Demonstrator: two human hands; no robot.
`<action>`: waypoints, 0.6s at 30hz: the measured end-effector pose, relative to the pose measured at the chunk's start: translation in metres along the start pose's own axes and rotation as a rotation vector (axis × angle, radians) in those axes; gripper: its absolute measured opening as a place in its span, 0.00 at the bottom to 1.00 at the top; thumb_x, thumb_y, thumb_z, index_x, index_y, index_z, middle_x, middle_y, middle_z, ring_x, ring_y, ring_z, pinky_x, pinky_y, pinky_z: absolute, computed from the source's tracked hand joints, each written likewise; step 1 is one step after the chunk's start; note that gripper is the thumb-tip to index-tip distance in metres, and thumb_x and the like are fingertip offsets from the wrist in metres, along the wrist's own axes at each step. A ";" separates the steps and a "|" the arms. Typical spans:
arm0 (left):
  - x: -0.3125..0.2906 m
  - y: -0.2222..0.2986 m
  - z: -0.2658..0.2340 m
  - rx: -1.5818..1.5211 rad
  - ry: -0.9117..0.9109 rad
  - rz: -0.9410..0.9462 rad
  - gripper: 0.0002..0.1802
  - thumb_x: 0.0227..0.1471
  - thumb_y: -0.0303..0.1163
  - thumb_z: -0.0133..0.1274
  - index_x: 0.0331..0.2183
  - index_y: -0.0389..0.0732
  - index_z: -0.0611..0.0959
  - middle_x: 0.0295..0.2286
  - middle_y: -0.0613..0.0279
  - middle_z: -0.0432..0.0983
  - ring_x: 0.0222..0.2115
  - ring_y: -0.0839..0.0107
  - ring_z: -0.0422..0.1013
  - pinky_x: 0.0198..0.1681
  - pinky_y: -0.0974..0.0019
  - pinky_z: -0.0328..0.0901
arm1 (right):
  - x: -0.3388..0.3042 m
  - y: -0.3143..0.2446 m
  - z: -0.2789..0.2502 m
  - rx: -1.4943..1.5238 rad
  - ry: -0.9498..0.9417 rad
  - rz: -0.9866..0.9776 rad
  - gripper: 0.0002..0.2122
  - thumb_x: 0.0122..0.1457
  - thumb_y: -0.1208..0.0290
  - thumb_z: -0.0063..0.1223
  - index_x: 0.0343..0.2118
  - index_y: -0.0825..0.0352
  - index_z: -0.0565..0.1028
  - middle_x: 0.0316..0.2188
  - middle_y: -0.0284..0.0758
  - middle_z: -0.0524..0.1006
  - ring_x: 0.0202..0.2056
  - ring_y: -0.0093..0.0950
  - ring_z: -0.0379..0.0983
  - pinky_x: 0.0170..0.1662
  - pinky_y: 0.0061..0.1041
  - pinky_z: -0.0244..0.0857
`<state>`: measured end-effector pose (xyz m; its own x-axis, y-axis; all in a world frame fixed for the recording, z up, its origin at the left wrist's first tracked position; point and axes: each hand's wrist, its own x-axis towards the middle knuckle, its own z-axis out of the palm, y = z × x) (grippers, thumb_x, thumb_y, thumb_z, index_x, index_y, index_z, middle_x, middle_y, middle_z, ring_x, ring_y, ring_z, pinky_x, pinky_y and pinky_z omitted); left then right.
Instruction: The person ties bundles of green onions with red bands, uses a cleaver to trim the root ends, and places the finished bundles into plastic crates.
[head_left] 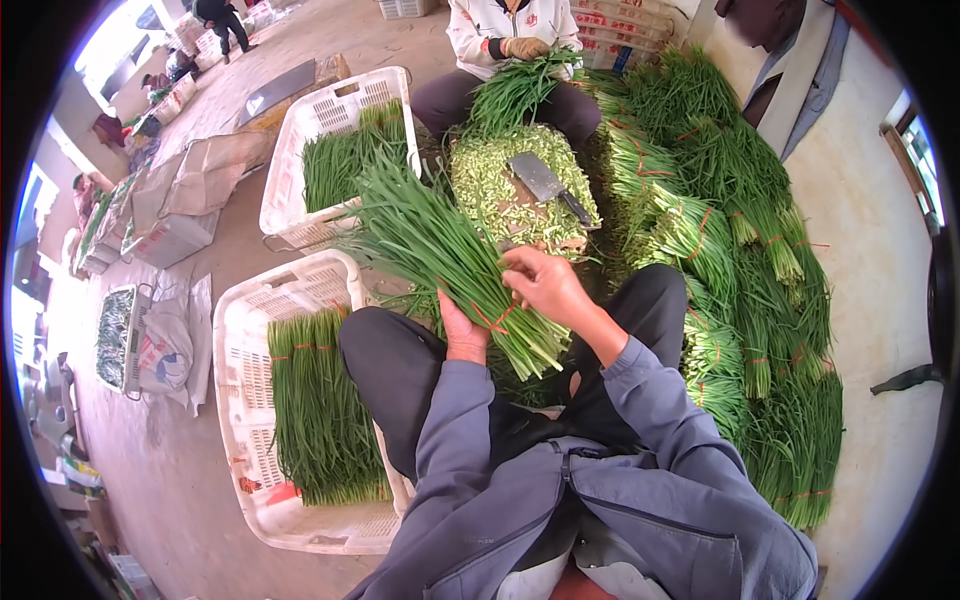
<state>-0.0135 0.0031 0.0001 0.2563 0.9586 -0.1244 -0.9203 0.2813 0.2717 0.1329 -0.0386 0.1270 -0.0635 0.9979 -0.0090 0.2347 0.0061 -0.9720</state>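
A thick bunch of garlic chives (425, 235) lies slanted in front of me, leaf tips to the upper left and pale cut stems to the lower right. A red band (494, 319) goes round it near the stem end. My left hand (462, 328) is closed round the bunch from beneath, its fingers hidden by the stalks. Against the bunch's right side, my right hand (548, 288) has its fingertips pinched together; what is between them is too small to name. Just beyond, a cleaver (537, 178) with a dark handle rests on a heap of chopped pale stems (475, 190).
White plastic crates (232, 400) holding chive bunches stand to my left and ahead. Banded bunches (700, 235) are piled along the right wall. Opposite sits a person (490, 40), a gloved hand (524, 47) over loose chives. Covered crates (180, 225) stand farther left.
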 end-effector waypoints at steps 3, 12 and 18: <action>0.002 -0.008 0.001 -0.013 0.026 -0.045 0.34 0.62 0.60 0.41 0.54 0.41 0.76 0.50 0.57 0.75 0.49 0.57 0.72 0.54 0.51 0.68 | 0.009 0.006 0.003 -0.453 0.049 -0.431 0.10 0.57 0.74 0.59 0.40 0.73 0.77 0.28 0.43 0.78 0.27 0.33 0.76 0.32 0.32 0.69; -0.001 -0.005 0.001 0.032 -0.004 0.011 0.32 0.62 0.57 0.44 0.53 0.41 0.77 0.50 0.58 0.76 0.48 0.59 0.73 0.53 0.53 0.69 | -0.011 0.002 -0.030 0.418 -0.233 0.022 0.05 0.64 0.74 0.53 0.31 0.69 0.74 0.22 0.29 0.73 0.17 0.17 0.67 0.19 0.17 0.61; -0.001 -0.008 0.009 0.030 0.087 0.013 0.33 0.61 0.58 0.44 0.53 0.40 0.76 0.49 0.57 0.76 0.48 0.58 0.73 0.52 0.50 0.69 | -0.015 0.027 -0.056 0.169 -0.017 0.138 0.05 0.61 0.73 0.57 0.32 0.69 0.76 0.23 0.29 0.75 0.20 0.17 0.70 0.22 0.18 0.64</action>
<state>-0.0033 0.0006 0.0060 0.2165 0.9550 -0.2027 -0.9140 0.2713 0.3017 0.1940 -0.0501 0.1141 -0.0590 0.9873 -0.1472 0.0764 -0.1426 -0.9868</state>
